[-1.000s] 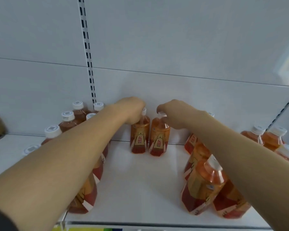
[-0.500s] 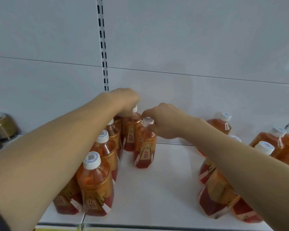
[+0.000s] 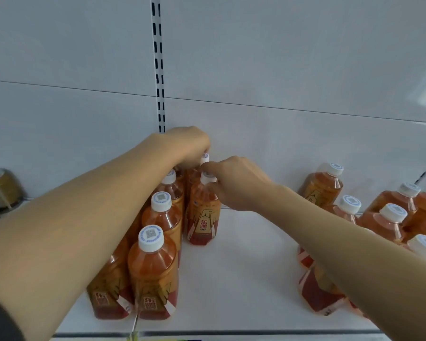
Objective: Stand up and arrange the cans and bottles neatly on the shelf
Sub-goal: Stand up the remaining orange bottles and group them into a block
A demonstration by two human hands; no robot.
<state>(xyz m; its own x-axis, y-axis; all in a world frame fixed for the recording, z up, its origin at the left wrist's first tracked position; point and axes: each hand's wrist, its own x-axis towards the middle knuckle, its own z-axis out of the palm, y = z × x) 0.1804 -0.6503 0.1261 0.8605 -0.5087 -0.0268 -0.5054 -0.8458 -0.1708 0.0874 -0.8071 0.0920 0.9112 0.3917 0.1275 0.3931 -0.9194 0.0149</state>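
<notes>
Right hand (image 3: pixel 236 183) pinches white cap of upright orange plastic bottle (image 3: pixel 202 212). Left hand (image 3: pixel 187 146) grips the rear bottle's cap (image 3: pixel 204 158) on white shelf (image 3: pixel 244 279).

This is a shop aisle, shown by a white retail shelf (image 3: pixel 244 279) backed by plain panels and a slotted upright rail (image 3: pixel 159 70). Many identical orange drink bottles (image 3: pixel 153 271) with white caps stand in rows right of that rail, and gold cans (image 3: pixel 0 188) sit far left of it.
</notes>
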